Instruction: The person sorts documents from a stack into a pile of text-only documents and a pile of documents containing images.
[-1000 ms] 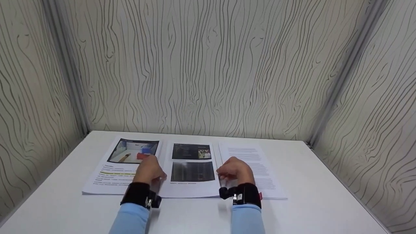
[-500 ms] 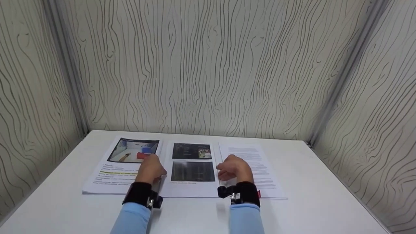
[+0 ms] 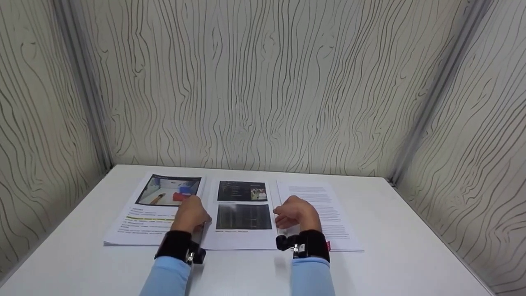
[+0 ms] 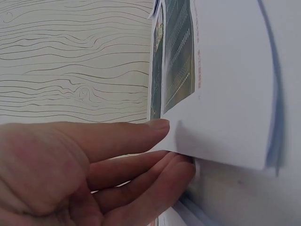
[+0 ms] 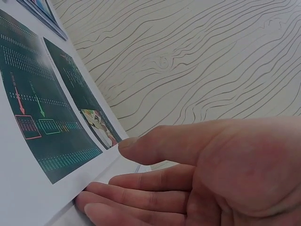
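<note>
Between my hands lies the middle set of printed sheets, with two dark pictures on its top page. My left hand holds its left edge. In the left wrist view the thumb is at the page's upper face, and the other fingers reach under the edge. My right hand holds the opposite edge. There the thumb tip is right at the margin, with the fingertips tucked below. The near edge of the sheets bows slightly.
To the left lies another stack of printed paper, with a colour picture and a yellow-highlighted line. A text-covered stack lies on the right, partly behind my right hand. The white table meets wood-grain patterned panels at the back and sides.
Both hands have shifted only slightly, the left one a little rightward. The right hand's fingers look a bit less curled than a second ago. The stacks lie where they were.
</note>
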Demonstrator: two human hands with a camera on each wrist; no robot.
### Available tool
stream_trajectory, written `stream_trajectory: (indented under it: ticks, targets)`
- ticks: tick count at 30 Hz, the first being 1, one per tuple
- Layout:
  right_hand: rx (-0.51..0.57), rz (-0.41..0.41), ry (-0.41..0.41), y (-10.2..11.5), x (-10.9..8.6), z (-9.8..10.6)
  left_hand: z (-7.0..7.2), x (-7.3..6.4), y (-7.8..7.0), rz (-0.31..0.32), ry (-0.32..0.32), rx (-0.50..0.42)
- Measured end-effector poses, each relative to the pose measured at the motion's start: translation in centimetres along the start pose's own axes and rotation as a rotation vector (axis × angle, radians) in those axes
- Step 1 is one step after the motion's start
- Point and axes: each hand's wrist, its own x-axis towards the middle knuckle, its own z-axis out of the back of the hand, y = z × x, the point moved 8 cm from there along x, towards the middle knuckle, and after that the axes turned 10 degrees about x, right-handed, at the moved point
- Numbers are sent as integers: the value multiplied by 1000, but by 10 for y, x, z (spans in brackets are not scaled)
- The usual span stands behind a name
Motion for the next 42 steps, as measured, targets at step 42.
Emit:
stream_trajectory:
  ticks: [42]
  targets:
    - [193,623,-56,135,-31,-96,201,-142,46,31,-357,-108]
